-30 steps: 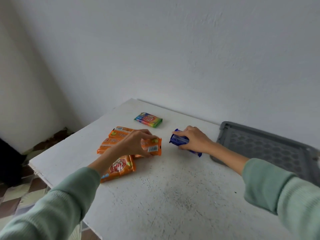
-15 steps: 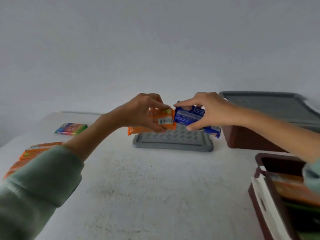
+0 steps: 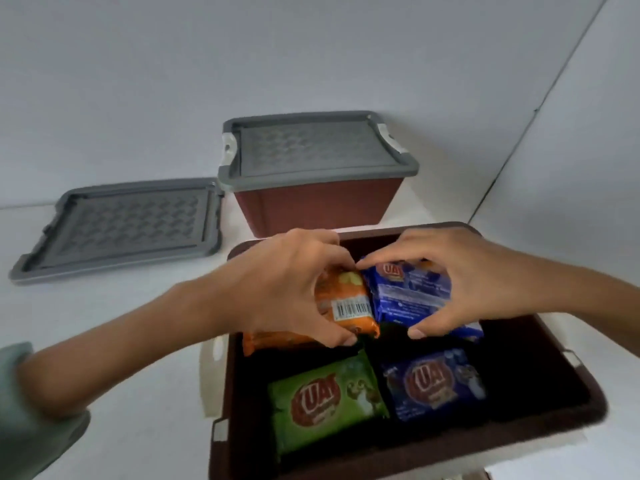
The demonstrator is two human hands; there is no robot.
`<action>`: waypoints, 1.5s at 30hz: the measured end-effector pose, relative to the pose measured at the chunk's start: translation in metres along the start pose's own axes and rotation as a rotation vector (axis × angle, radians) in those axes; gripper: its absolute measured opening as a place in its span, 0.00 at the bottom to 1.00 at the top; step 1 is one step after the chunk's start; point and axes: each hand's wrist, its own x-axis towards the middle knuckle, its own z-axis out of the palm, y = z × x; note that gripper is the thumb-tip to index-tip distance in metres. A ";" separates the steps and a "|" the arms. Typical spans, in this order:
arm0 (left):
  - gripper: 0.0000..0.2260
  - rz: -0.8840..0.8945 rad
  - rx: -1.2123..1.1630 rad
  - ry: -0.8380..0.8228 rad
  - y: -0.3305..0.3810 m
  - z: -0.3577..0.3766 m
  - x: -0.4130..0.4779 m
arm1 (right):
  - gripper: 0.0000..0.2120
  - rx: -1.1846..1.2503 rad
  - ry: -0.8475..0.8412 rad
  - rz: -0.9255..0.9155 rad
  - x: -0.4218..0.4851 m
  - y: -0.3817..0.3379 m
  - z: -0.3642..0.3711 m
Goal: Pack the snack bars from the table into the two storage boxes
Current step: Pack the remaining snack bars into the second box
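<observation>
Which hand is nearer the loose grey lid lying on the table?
Left. The left hand grips an orange bar just right of the lid; the right hand, gripping a blue bar, is farther right.

The open box [image 3: 381,455] is dark brown, with white side clips. The closed box [image 3: 322,209] is red-brown; its lid [image 3: 311,147] is grey with a relief of repeated small shapes, and its latches [image 3: 228,150] are white. The loose lid [image 3: 128,226] has the same grey and the same relief. The orange bar [image 3: 346,292] carries a white barcode label. The blue bar [image 3: 408,296] has a red logo and pale text lines. The green bar [image 3: 325,396] and the dark-blue bar [image 3: 433,382] each show a round red logo with white letters. The table [image 3: 104,299] is white, the wall [image 3: 207,64] pale grey, the sleeve [image 3: 31,427] pale green.
</observation>
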 end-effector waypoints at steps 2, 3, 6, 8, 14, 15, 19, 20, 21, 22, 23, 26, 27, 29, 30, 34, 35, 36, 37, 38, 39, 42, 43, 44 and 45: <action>0.30 0.015 0.016 -0.044 0.016 0.018 0.004 | 0.33 0.017 -0.058 0.016 -0.015 0.013 0.009; 0.30 0.020 0.029 -0.069 0.023 0.028 0.005 | 0.33 0.008 -0.086 0.006 -0.020 0.018 0.016; 0.32 -0.010 0.082 -0.181 0.037 0.061 0.002 | 0.35 -0.101 -0.197 -0.036 -0.025 0.024 0.045; 0.34 -0.043 0.153 -0.265 0.040 0.076 0.003 | 0.36 -0.212 -0.279 -0.012 -0.024 0.025 0.062; 0.40 -0.126 0.195 -0.459 0.038 0.088 0.010 | 0.42 -0.232 -0.347 0.007 -0.018 0.027 0.069; 0.41 -0.145 0.173 -0.513 0.037 0.087 0.010 | 0.42 -0.194 -0.365 0.007 -0.017 0.026 0.068; 0.41 -0.149 0.067 -0.587 0.032 0.082 0.008 | 0.35 -0.099 -0.414 0.002 -0.017 0.024 0.061; 0.40 -0.134 0.052 -0.570 0.031 0.081 0.007 | 0.33 -0.096 -0.411 -0.001 -0.017 0.023 0.059; 0.39 -0.117 0.043 -0.556 0.030 0.081 0.006 | 0.32 -0.097 -0.411 -0.005 -0.017 0.022 0.058; 0.38 -0.100 0.037 -0.552 0.029 0.080 0.006 | 0.31 -0.104 -0.412 -0.015 -0.018 0.021 0.058; 0.37 -0.080 0.031 -0.556 0.028 0.081 0.005 | 0.30 -0.113 -0.418 -0.025 -0.018 0.020 0.058; 0.34 -0.009 -0.007 -0.565 0.027 0.081 0.003 | 0.29 -0.110 -0.486 -0.040 -0.017 0.021 0.055; 0.33 -0.003 -0.022 -0.567 0.027 0.081 0.003 | 0.29 -0.090 -0.527 -0.038 -0.016 0.021 0.053; 0.32 -0.010 -0.042 -0.562 0.026 0.081 0.002 | 0.28 -0.058 -0.607 -0.030 -0.014 0.020 0.046; 0.31 -0.016 -0.047 -0.554 0.026 0.080 0.003 | 0.28 -0.069 -0.632 -0.033 -0.013 0.019 0.043; 0.22 -0.015 -0.100 -0.380 0.023 0.066 0.005 | 0.23 -0.176 -0.485 -0.093 -0.001 0.011 0.036; 0.19 -0.006 -0.125 -0.305 0.020 0.059 0.004 | 0.22 -0.189 -0.405 -0.116 0.005 0.007 0.030; 0.16 -0.001 -0.152 -0.233 0.016 0.048 0.001 | 0.22 -0.194 -0.323 -0.137 0.012 0.001 0.024; 0.14 -0.011 -0.183 -0.170 0.010 0.037 -0.004 | 0.22 -0.194 -0.245 -0.156 0.020 -0.006 0.017; 0.13 -0.040 -0.212 -0.114 0.001 0.024 -0.010 | 0.22 -0.187 -0.170 -0.167 0.029 -0.014 0.010; 0.12 -0.077 -0.230 -0.051 -0.009 0.012 -0.019 | 0.22 -0.175 -0.100 -0.180 0.039 -0.023 0.005; 0.11 -0.186 -0.210 0.150 -0.050 -0.024 -0.059 | 0.24 -0.099 0.079 -0.263 0.082 -0.066 0.000; 0.11 -0.231 -0.193 0.210 -0.067 -0.035 -0.076 | 0.21 -0.068 0.115 -0.286 0.100 -0.082 0.001; 0.11 -0.281 -0.179 0.265 -0.084 -0.046 -0.095 | 0.19 -0.054 0.141 -0.303 0.120 -0.099 0.004; 0.11 -0.339 -0.163 0.320 -0.102 -0.056 -0.116 | 0.20 -0.047 0.158 -0.329 0.141 -0.117 0.006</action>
